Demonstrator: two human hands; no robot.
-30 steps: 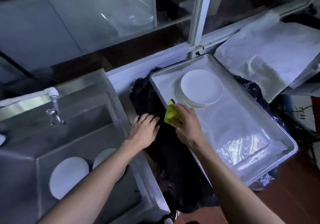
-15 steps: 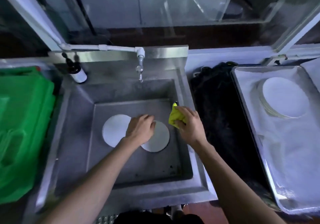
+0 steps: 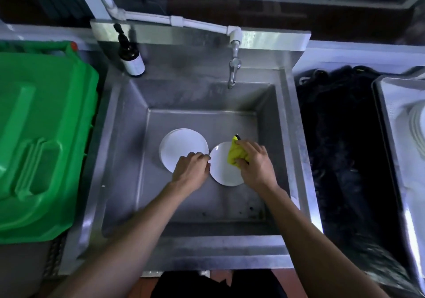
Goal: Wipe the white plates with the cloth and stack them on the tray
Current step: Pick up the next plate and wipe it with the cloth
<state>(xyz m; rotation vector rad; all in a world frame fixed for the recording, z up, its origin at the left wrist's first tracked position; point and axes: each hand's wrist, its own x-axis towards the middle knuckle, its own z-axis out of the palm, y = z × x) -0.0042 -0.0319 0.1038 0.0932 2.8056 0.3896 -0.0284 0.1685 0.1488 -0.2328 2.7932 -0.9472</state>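
Two white plates lie flat on the floor of a square stainless-steel sink [image 3: 128,118], its brushed walls sloping down to a dull, spotted bottom. To the left sits a large green moulded-plastic container [image 3: 41,141]; to the right, a crumpled black plastic sheet [image 3: 340,150] and, at the frame's edge, the metal tray [image 3: 386,118] with a stack of plates [image 3: 417,132] on a white lining — half a second ago the tray and its stack showed in full. The left round plate [image 3: 181,147] is smooth and glossy; the right plate [image 3: 222,170] lies just beside it, rims nearly touching. The left hand [image 3: 190,171] curls its fingers over the right plate's left rim — earlier it lay spread across both plates. The right hand [image 3: 257,164] presses a bunched yellow cloth [image 3: 236,153] onto that plate's upper right edge, fingers clamped around it; the cloth's long axis runs away from the person. A brown pump bottle [image 3: 131,56] with a white label stands at the sink's back left corner, and a metal tap [image 3: 233,67] hangs from a white pipe.
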